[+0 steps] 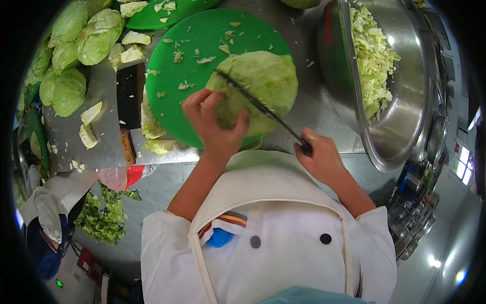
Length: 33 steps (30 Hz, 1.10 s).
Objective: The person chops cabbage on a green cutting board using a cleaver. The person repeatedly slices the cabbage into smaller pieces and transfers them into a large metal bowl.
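A large pale green cabbage (265, 81) lies at the right part of a round green cutting board (182, 110). My left hand (218, 121) rests on its left side with fingers and thumb curved against it. My right hand (321, 155) is closed around the handle of a kitchen knife (258, 104). The blade, seen nearly edge-on, crosses the cabbage from lower right to upper left; how deep it sits cannot be told. Small leaf scraps are scattered over the board.
A cleaver (131, 98) with a wooden handle lies left of the board, among cut cabbage chunks (89, 135). Whole cabbages (100, 38) fill the upper left. At the right, a big steel bowl (402, 140) holds shredded cabbage (372, 64). Leafy greens (104, 216) are below the counter. Another person is at lower left.
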{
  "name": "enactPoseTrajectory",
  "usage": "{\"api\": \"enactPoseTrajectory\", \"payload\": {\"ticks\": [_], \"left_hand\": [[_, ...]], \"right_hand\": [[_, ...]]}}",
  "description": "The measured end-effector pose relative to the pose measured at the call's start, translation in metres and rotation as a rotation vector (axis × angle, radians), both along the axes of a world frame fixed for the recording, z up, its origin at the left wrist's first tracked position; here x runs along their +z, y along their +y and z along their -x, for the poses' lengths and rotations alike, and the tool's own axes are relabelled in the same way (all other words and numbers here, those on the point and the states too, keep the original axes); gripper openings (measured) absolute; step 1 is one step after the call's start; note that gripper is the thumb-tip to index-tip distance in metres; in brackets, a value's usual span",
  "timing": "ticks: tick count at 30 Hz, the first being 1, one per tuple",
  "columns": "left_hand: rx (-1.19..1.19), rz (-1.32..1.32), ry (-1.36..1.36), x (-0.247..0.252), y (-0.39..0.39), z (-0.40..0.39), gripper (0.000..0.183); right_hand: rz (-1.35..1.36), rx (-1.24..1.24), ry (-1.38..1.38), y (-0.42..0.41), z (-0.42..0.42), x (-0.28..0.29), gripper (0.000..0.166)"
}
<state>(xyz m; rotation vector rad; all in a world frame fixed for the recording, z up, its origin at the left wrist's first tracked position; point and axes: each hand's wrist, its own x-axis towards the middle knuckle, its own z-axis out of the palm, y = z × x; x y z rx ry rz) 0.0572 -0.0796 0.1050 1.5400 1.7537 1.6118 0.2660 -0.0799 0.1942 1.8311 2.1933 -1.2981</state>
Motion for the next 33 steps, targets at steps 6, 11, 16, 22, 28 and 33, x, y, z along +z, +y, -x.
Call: {"api": "enactPoseTrajectory", "payload": {"ticks": [6, 11, 16, 22, 28, 33], "left_hand": [[-0.051, 0.093, 0.083, -0.056, 0.021, 0.003, 0.042], [-0.063, 0.183, 0.005, -0.042, 0.02, 0.006, 0.046], [-0.155, 0.232, -0.085, -0.041, 0.031, 0.002, 0.047], [-0.156, 0.247, 0.085, -0.042, 0.037, 0.005, 0.043], [-0.127, 0.172, 0.028, -0.065, 0.025, 0.001, 0.05], [-0.067, 0.098, -0.134, -0.086, 0.013, -0.007, 0.05]], "right_hand": [[0.041, -0.021, -0.068, 0.013, 0.008, -0.045, 0.019], [0.058, -0.085, -0.105, 0.018, 0.003, -0.044, 0.03], [0.111, -0.239, -0.096, 0.017, -0.02, -0.061, 0.033], [0.237, -0.217, -0.084, 0.031, -0.017, -0.054, 0.022], [0.338, -0.08, -0.198, 0.054, -0.02, -0.045, 0.019], [0.358, -0.018, -0.293, 0.057, -0.009, -0.04, 0.019]]}}
